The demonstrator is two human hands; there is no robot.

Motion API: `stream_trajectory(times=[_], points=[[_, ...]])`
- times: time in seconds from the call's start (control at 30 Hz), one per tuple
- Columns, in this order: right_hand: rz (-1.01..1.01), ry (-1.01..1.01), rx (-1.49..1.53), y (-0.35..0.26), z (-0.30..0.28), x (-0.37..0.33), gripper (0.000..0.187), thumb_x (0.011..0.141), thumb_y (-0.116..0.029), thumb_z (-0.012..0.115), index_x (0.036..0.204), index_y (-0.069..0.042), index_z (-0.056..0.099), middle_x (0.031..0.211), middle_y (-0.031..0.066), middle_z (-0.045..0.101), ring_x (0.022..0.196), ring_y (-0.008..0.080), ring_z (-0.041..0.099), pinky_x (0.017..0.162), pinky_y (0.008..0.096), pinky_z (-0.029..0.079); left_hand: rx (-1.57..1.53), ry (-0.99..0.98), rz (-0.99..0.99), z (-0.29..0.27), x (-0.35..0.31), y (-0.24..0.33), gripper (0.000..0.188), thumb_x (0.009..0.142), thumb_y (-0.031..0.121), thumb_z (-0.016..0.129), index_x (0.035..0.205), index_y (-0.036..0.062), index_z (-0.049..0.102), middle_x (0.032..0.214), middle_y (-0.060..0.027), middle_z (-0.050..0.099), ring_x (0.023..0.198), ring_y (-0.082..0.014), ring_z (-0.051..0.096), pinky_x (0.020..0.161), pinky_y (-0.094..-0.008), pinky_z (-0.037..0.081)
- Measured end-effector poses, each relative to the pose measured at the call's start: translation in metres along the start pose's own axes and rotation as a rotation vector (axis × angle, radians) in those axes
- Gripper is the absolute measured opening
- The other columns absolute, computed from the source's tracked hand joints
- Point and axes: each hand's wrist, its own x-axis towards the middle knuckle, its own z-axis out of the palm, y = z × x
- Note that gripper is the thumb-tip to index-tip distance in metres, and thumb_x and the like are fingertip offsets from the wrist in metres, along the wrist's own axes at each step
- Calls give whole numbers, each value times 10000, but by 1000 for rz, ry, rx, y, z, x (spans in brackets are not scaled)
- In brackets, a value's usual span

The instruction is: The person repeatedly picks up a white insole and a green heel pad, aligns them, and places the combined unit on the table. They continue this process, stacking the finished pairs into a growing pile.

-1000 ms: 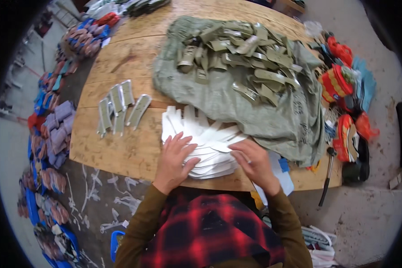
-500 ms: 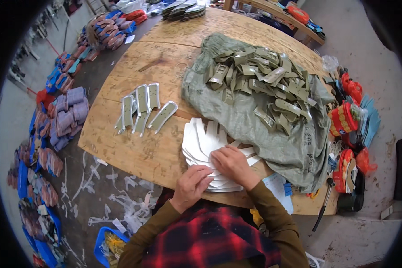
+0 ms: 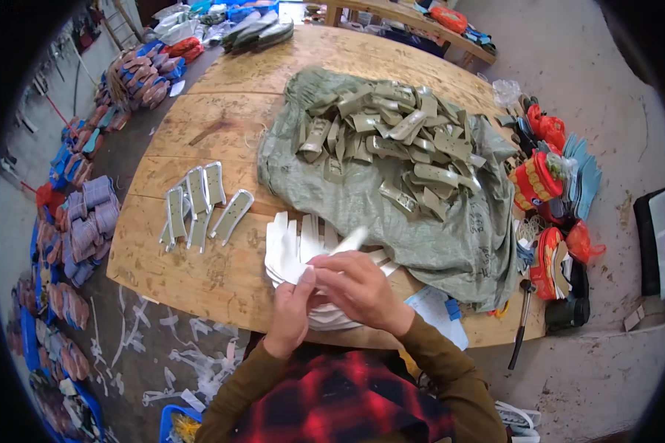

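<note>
My left hand [image 3: 291,306] and my right hand [image 3: 366,292] are close together at the table's near edge. Between their closed fingers is a thin white piece [image 3: 351,240], smeared by motion, its far end sticking out past the right hand. Underneath lies a fanned stack of similar flat white pieces [image 3: 279,247], partly hidden by my hands. To the left rests a small group of olive plates with pale silvery edges [image 3: 233,214]. Beyond the stack, a heap of curved olive plates [image 3: 414,151] sits on a green woven sack [image 3: 295,162].
The wooden table [image 3: 207,273] carries dark flat pieces [image 3: 258,33] at its far edge. A hammer [image 3: 522,321] lies at the right, near a red tub [image 3: 536,181]. Bundled pieces [image 3: 89,214] line the floor at left; white scraps [image 3: 199,362] litter it.
My hands have come up from the stack with a white piece pinched between them. The whole view has shifted, so the table's contents appear further left and mostly lower.
</note>
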Motion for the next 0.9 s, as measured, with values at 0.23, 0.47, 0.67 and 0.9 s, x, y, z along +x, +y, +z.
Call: stream_trajectory(times=[0.23, 0.47, 0.67, 0.9], points=[[626, 12, -556, 158, -26, -30, 415, 853, -186, 655, 1200, -6, 515, 1167, 192, 538, 908, 385, 629, 729, 446, 521, -206, -41, -73, 1, 10, 15, 424, 1034, 301, 427, 1297, -30, 459, 1281, -163, 558, 1177, -263, 579, 882, -390, 562], [609, -118, -711, 180, -19, -49, 331, 811, -214, 687, 1027, -8, 545, 1113, 194, 501, 795, 399, 637, 631, 464, 524, -328, 6, -42, -12, -16, 18, 398, 1023, 255, 461, 1336, 9, 444, 1346, -141, 518, 1171, -211, 567, 949, -345, 536], [596, -98, -584, 185, -34, -54, 356, 801, -233, 710, 1064, -49, 555, 1076, 149, 517, 829, 395, 619, 683, 485, 497, -359, -43, -17, 2, -24, 22, 382, 1003, 214, 511, 1314, -1, 460, 1356, -139, 510, 1172, -191, 559, 1012, -307, 498], [718, 480, 222, 148, -47, -70, 299, 908, -237, 617, 1130, -50, 551, 1033, 83, 595, 727, 261, 613, 615, 383, 485, -411, -24, 9, -5, -33, 34, 372, 1020, 210, 464, 1315, -16, 443, 1374, -177, 484, 1228, -227, 523, 1081, -332, 446]])
